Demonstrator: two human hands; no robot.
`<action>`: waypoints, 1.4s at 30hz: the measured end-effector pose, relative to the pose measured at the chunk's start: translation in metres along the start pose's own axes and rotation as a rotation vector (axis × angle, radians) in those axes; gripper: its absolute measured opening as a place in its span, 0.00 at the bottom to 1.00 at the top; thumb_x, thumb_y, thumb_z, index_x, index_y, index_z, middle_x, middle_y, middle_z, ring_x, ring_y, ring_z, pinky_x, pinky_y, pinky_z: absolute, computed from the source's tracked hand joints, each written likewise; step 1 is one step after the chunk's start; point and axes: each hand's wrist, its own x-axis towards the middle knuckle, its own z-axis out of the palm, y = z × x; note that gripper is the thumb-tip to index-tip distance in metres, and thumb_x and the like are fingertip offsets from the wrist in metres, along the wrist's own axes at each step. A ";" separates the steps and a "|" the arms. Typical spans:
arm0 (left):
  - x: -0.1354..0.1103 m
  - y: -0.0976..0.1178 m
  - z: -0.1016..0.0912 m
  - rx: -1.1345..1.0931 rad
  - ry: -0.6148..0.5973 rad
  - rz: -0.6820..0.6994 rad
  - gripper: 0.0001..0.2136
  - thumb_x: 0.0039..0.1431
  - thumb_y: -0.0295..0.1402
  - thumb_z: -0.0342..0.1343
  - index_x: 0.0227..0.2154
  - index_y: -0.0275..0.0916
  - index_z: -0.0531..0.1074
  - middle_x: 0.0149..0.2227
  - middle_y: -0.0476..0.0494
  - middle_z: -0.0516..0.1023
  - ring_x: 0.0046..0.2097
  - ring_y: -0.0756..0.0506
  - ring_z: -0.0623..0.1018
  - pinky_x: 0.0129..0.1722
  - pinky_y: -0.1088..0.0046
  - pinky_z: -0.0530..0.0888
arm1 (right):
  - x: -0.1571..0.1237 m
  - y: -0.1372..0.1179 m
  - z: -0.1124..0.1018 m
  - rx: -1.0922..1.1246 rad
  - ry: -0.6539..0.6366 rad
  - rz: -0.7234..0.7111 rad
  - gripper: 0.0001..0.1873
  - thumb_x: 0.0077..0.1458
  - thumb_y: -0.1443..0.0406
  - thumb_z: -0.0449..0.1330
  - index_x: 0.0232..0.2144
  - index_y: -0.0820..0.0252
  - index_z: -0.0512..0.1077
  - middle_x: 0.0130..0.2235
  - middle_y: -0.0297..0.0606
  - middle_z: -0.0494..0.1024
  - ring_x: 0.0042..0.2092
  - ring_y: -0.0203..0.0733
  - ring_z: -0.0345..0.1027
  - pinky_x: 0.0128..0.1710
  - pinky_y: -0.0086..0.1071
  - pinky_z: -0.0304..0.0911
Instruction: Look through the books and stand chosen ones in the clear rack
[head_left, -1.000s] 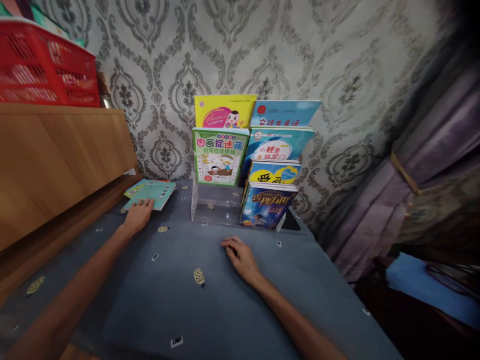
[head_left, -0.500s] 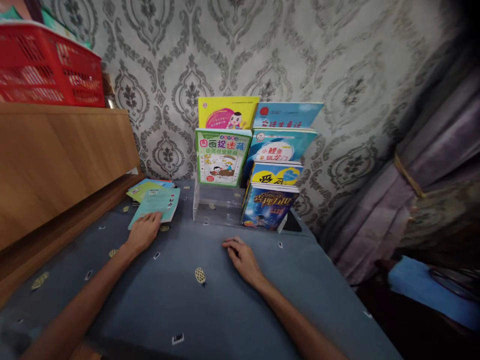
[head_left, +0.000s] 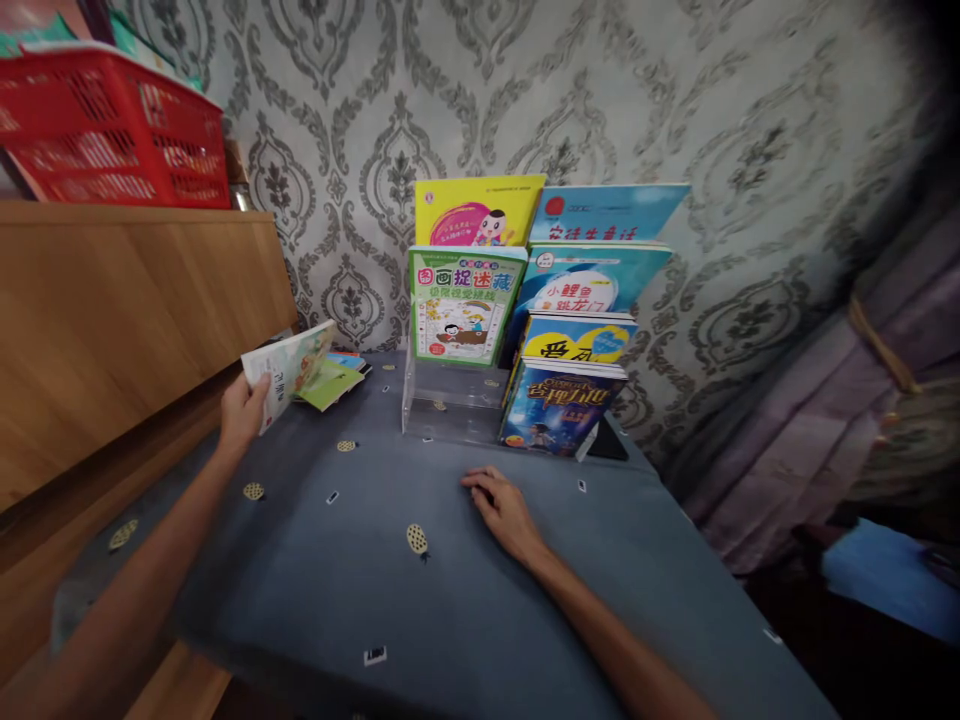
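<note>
My left hand [head_left: 241,414] grips a thin picture book [head_left: 292,366] by its near edge and holds it tilted up off the grey cloth. Under and behind it lie other flat books [head_left: 335,378], green and blue. My right hand [head_left: 504,507] rests on the grey tablecloth [head_left: 420,600], fingers curled loosely, holding nothing. Just beyond it stands a clear tiered book stand [head_left: 442,400]. A green puzzle book [head_left: 465,305] and a yellow book [head_left: 476,212] fill its left column. Several blue books [head_left: 566,400] fill its right column. The lowest left tier has no book.
A wooden cabinet [head_left: 127,310] rises on the left with a red plastic basket [head_left: 112,135] on top. Patterned wallpaper backs the stand. A purple curtain [head_left: 840,390] hangs at the right, and the table edge drops off on that side.
My left hand slid the top book toward me, then lifted it off the pile, so it now tilts in the air. My right hand stayed put. The view shifted slightly.
</note>
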 end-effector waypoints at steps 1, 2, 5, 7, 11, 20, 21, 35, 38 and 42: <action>-0.003 0.002 -0.002 -0.029 0.015 0.002 0.22 0.55 0.49 0.49 0.39 0.36 0.74 0.36 0.42 0.80 0.36 0.42 0.77 0.36 0.67 0.75 | 0.000 -0.001 0.000 -0.002 0.003 -0.001 0.17 0.56 0.72 0.52 0.39 0.57 0.79 0.43 0.43 0.78 0.43 0.44 0.74 0.45 0.37 0.68; -0.009 0.005 -0.005 -0.047 0.030 0.016 0.22 0.56 0.50 0.48 0.40 0.35 0.73 0.36 0.42 0.80 0.37 0.42 0.77 0.36 0.67 0.75 | 0.000 -0.001 0.000 -0.005 0.005 -0.002 0.17 0.56 0.72 0.52 0.39 0.57 0.79 0.43 0.43 0.78 0.44 0.44 0.74 0.45 0.37 0.68; -0.039 0.018 -0.018 0.013 0.013 0.106 0.22 0.59 0.50 0.47 0.42 0.35 0.74 0.34 0.44 0.79 0.35 0.43 0.77 0.34 0.68 0.74 | -0.001 -0.002 0.000 -0.015 0.008 0.001 0.16 0.57 0.72 0.52 0.39 0.57 0.79 0.43 0.42 0.78 0.43 0.44 0.74 0.45 0.36 0.68; -0.070 0.027 -0.030 0.133 -0.136 0.198 0.21 0.61 0.48 0.47 0.42 0.36 0.75 0.27 0.47 0.76 0.29 0.44 0.75 0.30 0.69 0.73 | -0.001 -0.002 0.000 -0.019 0.011 0.006 0.16 0.57 0.72 0.52 0.39 0.57 0.79 0.42 0.42 0.78 0.43 0.44 0.74 0.44 0.36 0.68; -0.131 0.045 -0.047 0.188 -0.688 0.458 0.15 0.64 0.43 0.48 0.44 0.46 0.77 0.37 0.45 0.82 0.36 0.42 0.81 0.37 0.68 0.77 | -0.001 0.000 0.000 -0.019 0.017 0.000 0.16 0.57 0.71 0.52 0.39 0.56 0.79 0.44 0.43 0.78 0.44 0.44 0.74 0.46 0.38 0.68; -0.080 0.028 -0.006 0.594 -0.813 0.393 0.22 0.65 0.34 0.45 0.61 0.41 0.65 0.62 0.38 0.70 0.62 0.38 0.70 0.59 0.57 0.69 | 0.000 0.000 0.000 0.000 0.003 0.006 0.16 0.57 0.71 0.52 0.39 0.57 0.79 0.43 0.43 0.78 0.45 0.45 0.74 0.47 0.38 0.68; -0.066 0.017 0.004 0.740 -0.734 0.379 0.25 0.62 0.28 0.45 0.64 0.38 0.62 0.64 0.33 0.65 0.65 0.34 0.66 0.60 0.51 0.66 | 0.000 -0.001 0.000 0.003 0.008 0.008 0.16 0.57 0.71 0.52 0.38 0.57 0.79 0.43 0.43 0.78 0.45 0.44 0.74 0.47 0.37 0.68; -0.020 -0.010 0.076 0.911 -0.894 0.374 0.22 0.59 0.24 0.46 0.54 0.40 0.71 0.61 0.19 0.64 0.48 0.30 0.80 0.48 0.47 0.72 | -0.002 -0.003 -0.004 -0.010 -0.001 0.033 0.16 0.59 0.68 0.51 0.40 0.55 0.79 0.44 0.44 0.78 0.47 0.47 0.74 0.48 0.41 0.68; -0.021 -0.012 0.069 0.969 -0.840 0.348 0.20 0.58 0.24 0.45 0.53 0.36 0.69 0.57 0.20 0.68 0.44 0.34 0.81 0.45 0.53 0.75 | -0.002 -0.003 -0.004 -0.011 -0.002 0.041 0.16 0.59 0.68 0.51 0.40 0.56 0.79 0.45 0.44 0.78 0.47 0.47 0.73 0.48 0.42 0.68; -0.004 -0.008 0.055 1.007 -0.732 0.342 0.21 0.60 0.23 0.40 0.55 0.33 0.66 0.54 0.20 0.69 0.42 0.34 0.80 0.43 0.55 0.75 | -0.002 -0.004 -0.003 -0.006 0.001 0.041 0.16 0.59 0.69 0.51 0.40 0.56 0.79 0.44 0.44 0.78 0.47 0.47 0.73 0.48 0.42 0.68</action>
